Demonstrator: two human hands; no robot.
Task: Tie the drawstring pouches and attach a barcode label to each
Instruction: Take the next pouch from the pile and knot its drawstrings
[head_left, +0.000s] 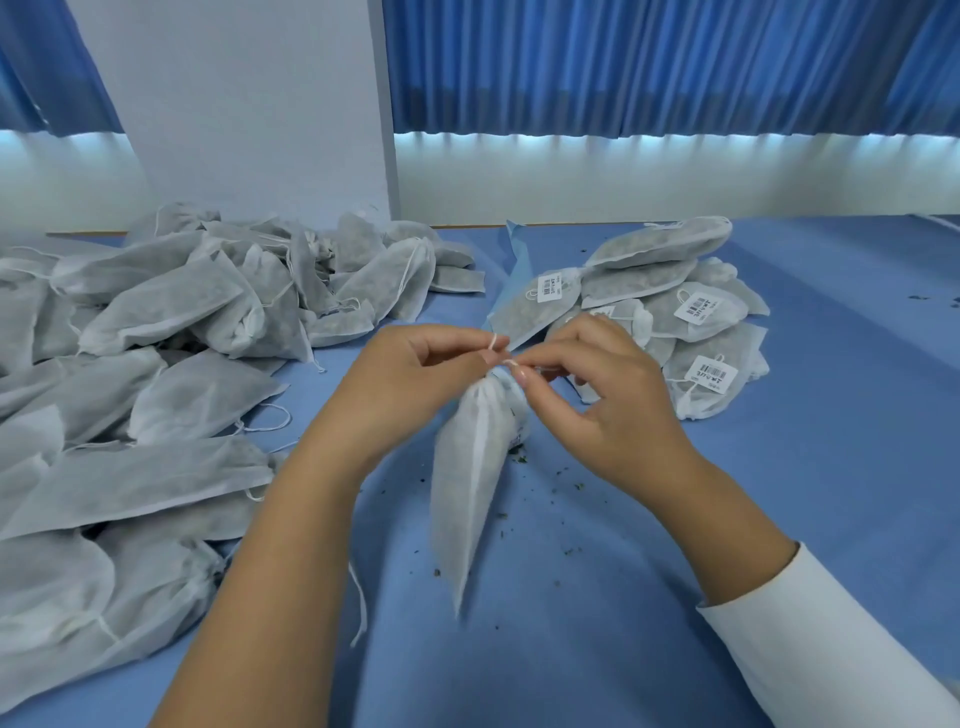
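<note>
Between 2 heaps on the blue bench (779, 493), a filled non-woven drawstring pouch (470, 467) stands tilted, gathered neck up, and the left hand (415, 379) and right hand (613, 400) each pinch its white drawstring (494, 343) just above that neck, fingers (550, 353) narrow and curled. It looks light, soft and limp, its loose filling free to shift, so the thin, slippery cord ends close to the neck are the place to hold. Untied pouches (156, 338) lie left, barcode-labelled pouches (691, 312) right.
</note>
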